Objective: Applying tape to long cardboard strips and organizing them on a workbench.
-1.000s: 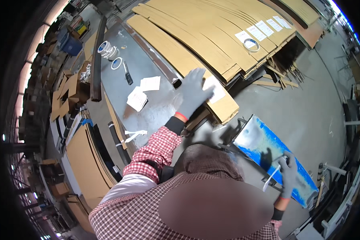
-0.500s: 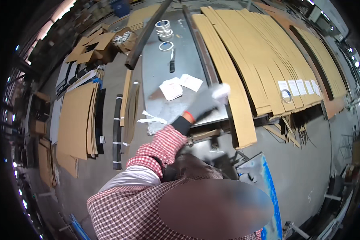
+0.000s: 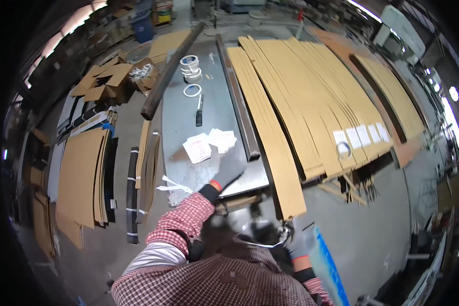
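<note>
**Gloved hand on the near edge of the metal worktop**

Around the left hand (image 3: 228,176) lie two white paper sheets (image 3: 209,144) on the grey metal worktop (image 3: 188,168), and beyond them a dark marker-like tool (image 3: 199,112), a flat tape ring (image 3: 192,90) and a stack of tape rolls (image 3: 190,65). A long dark steel bar (image 3: 238,97) runs along the right side of the worktop, between the hand and the many cardboard strips (image 3: 311,86) – it stands in the way to them. White plastic ties (image 3: 172,186) hang over the near edge.

Half a second ago the left hand was raised and blurred above the papers; now it is lower and nearer to the body, resting flat with the fingers spread on the worktop just beside the papers, holding nothing. The view has also turned, so the worktop sits more upright in the picture.

The steel bar has its long axis going away from the person, slightly leaning left at the far end.

The right hand (image 3: 301,242), in a grey glove, is low beside a blue board (image 3: 329,265); it seems to touch its edge, but I cannot tell its grip.
</note>
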Demonstrator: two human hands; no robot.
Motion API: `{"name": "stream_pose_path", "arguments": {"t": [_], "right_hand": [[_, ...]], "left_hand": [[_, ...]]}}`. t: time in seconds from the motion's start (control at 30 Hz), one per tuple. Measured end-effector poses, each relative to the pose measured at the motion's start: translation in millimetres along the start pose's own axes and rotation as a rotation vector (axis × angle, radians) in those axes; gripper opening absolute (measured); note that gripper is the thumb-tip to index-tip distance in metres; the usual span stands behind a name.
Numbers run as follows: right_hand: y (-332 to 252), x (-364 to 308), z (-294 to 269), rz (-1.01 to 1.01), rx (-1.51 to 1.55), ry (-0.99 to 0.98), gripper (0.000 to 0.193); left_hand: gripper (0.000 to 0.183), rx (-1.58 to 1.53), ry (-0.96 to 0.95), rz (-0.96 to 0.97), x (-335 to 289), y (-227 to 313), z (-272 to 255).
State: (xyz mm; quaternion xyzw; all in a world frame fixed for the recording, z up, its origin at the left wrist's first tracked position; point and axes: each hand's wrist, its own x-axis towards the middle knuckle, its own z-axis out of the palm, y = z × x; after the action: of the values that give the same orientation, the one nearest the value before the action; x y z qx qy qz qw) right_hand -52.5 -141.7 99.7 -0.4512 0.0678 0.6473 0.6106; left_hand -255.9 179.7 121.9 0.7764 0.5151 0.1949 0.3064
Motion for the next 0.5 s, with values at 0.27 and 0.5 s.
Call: {"name": "stream_pose_path", "arguments": {"t": [0.27,0.5], "right_hand": [[34,80,-18,-0.027,0.128,0.09,0.021],[-3,100,60,-0.236,-0.043,0.051,0.016]], "left_hand": [[0.078,0.042,0.259,-0.073,36,-33,64],[0.08,0.039,0.169,-0.076,24,-24,78]]}}
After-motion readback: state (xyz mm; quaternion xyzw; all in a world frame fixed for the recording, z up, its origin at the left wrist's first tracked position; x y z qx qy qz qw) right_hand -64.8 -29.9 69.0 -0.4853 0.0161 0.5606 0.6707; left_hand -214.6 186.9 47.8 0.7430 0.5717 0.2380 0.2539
